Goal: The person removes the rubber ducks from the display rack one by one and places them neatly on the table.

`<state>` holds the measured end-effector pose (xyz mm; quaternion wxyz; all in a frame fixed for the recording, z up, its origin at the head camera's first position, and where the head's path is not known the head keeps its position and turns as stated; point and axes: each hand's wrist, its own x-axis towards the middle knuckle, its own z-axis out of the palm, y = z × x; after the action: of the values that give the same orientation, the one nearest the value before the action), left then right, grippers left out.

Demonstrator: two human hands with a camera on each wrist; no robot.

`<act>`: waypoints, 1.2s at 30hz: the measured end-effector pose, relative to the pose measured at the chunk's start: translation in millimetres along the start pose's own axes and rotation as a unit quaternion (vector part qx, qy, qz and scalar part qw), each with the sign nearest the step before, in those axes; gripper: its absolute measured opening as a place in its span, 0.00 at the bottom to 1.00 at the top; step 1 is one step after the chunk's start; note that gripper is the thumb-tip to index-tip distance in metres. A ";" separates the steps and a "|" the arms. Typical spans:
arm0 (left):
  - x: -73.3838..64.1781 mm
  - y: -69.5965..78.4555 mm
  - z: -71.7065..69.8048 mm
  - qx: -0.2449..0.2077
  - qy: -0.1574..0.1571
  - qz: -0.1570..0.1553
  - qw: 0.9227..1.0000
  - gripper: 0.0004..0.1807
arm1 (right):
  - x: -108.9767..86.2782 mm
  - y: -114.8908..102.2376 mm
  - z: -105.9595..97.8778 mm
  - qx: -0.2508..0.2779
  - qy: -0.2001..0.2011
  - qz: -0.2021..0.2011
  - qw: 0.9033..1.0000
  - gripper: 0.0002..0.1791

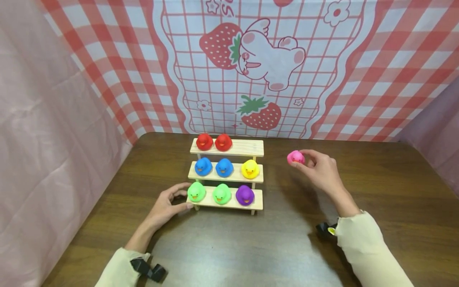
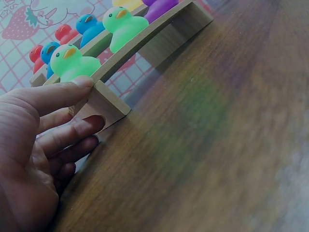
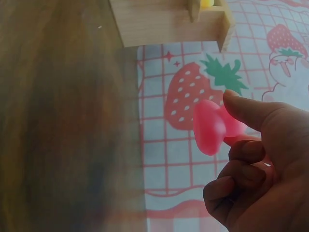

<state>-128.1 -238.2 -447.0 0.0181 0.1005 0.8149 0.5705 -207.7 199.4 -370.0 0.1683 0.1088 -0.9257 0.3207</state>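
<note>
Right hand (image 1: 324, 171): thumb and fingers pinched on the pink duck (image 1: 296, 158), held above the table (image 1: 233, 247), right of the stand (image 1: 257, 199) and apart from it. Left hand (image 1: 165, 205): part-curled, thumb and index pinching the left end of the stand's lowest step, just beside a green duck (image 1: 196, 192). Top step: two red ducks (image 1: 204, 142). Middle: two blue ducks (image 1: 203, 166), gap, yellow duck (image 1: 250, 169). Bottom: two green, then purple duck (image 1: 245, 195).
</note>
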 end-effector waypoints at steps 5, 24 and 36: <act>0.1 0.4 0.0 -0.003 -0.001 0.001 1.000 0.33 | -3.6 9.3 2.2 -0.002 -0.029 0.019 0.999 0.25; 1.0 0.0 -0.1 -0.005 -0.003 0.000 1.000 0.33 | -10.1 37.6 12.7 -0.001 -0.069 0.037 0.997 0.26; 0.9 -0.3 -0.6 -0.003 0.000 0.002 1.000 0.33 | -10.7 46.5 16.4 0.005 -0.100 0.062 0.993 0.27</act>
<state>-129.1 -238.7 -447.0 0.0178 0.1021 0.8129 0.5731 -216.2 225.9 -412.1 0.0543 0.0840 -0.9412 0.3227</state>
